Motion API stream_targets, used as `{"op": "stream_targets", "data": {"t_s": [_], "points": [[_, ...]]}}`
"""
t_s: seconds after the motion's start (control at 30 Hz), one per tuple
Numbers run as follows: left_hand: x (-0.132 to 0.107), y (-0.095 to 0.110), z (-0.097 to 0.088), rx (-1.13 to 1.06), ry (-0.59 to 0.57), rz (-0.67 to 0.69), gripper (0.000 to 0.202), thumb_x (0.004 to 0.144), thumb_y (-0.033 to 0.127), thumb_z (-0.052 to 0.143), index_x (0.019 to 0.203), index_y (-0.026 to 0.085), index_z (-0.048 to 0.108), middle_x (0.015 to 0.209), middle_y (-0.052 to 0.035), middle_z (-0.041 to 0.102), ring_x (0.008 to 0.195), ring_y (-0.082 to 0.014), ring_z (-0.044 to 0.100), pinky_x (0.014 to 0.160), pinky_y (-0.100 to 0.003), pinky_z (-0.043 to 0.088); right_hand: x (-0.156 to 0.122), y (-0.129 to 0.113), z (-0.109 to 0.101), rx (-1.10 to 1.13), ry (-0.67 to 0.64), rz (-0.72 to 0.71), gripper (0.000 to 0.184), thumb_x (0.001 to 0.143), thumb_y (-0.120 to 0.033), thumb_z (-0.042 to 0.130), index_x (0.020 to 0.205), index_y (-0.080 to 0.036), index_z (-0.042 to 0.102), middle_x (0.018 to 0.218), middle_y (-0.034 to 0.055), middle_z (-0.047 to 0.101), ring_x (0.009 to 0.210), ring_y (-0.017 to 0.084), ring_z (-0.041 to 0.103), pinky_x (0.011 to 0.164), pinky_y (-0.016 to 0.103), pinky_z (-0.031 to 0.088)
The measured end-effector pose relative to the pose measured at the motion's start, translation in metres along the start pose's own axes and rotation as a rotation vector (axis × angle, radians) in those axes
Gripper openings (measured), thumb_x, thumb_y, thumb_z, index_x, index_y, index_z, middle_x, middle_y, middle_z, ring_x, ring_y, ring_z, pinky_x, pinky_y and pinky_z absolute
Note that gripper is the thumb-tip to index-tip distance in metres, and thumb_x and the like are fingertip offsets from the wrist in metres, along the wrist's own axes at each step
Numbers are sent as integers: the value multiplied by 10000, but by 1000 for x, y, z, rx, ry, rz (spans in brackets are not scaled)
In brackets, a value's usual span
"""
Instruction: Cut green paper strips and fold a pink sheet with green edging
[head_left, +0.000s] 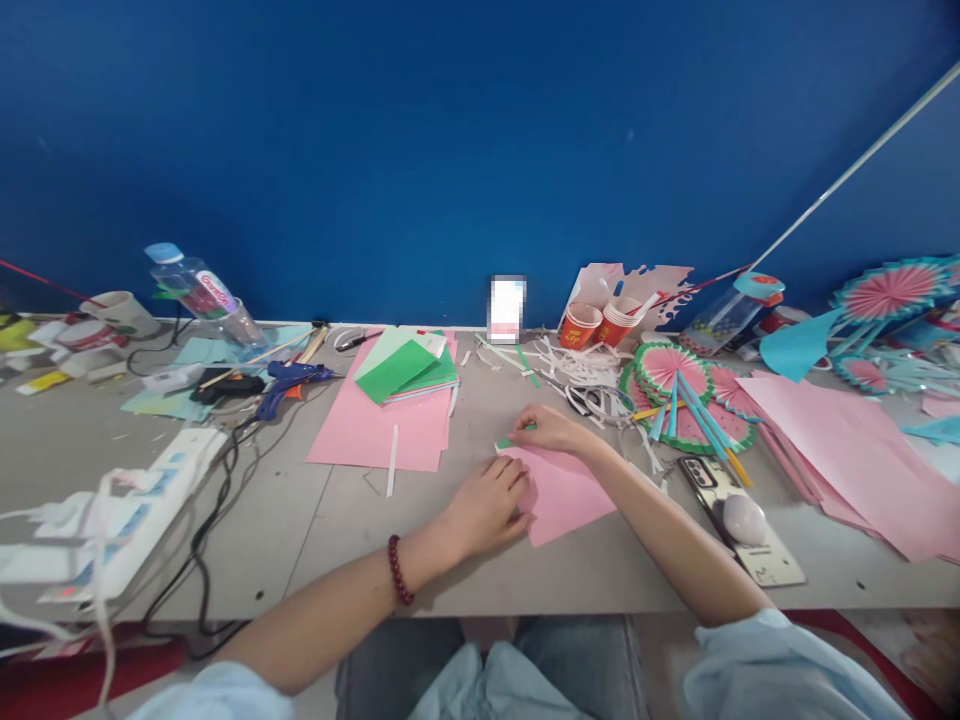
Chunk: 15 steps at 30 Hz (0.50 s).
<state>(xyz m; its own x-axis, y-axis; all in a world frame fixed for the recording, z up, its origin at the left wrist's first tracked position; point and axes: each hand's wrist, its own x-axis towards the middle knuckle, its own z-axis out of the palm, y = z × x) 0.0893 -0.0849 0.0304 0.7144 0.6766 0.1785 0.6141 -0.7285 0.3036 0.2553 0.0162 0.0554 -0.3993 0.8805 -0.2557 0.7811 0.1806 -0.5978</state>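
Note:
A pink sheet of paper (570, 500) lies at an angle on the table in front of me. My left hand (486, 508) rests palm down on its left side, fingers spread flat and thumb apart. Over the sheet's far edge, my right hand (553, 430) has its fingers bent into a pinch. A narrow green paper strip (504, 444) runs along that edge, and a bit of green shows at the right fingertips. The hand hides most of the strip there.
Left of my hands are stacked green and pink papers (397, 372), a blue glue gun (289, 385) and a power strip (150, 510). Paper scraps (589, 365), red paper cups (581, 325), watermelon-patterned fans (675, 375), a phone (772, 560) and pink sheets (855, 440) lie at the right.

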Motion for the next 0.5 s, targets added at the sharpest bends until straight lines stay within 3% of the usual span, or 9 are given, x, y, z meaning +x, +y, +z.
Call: {"op": "stream_targets", "data": {"t_s": [0.5], "points": [[1, 0, -1, 18, -10, -2, 411, 816, 374, 572, 1159, 158, 502, 1180, -110, 538, 1102, -287, 451, 948, -415, 390, -5, -8, 5, -72, 40, 47, 166, 741, -347, 614, 699, -217, 709, 864, 33, 719, 866, 206, 624, 663, 236, 413]]}}
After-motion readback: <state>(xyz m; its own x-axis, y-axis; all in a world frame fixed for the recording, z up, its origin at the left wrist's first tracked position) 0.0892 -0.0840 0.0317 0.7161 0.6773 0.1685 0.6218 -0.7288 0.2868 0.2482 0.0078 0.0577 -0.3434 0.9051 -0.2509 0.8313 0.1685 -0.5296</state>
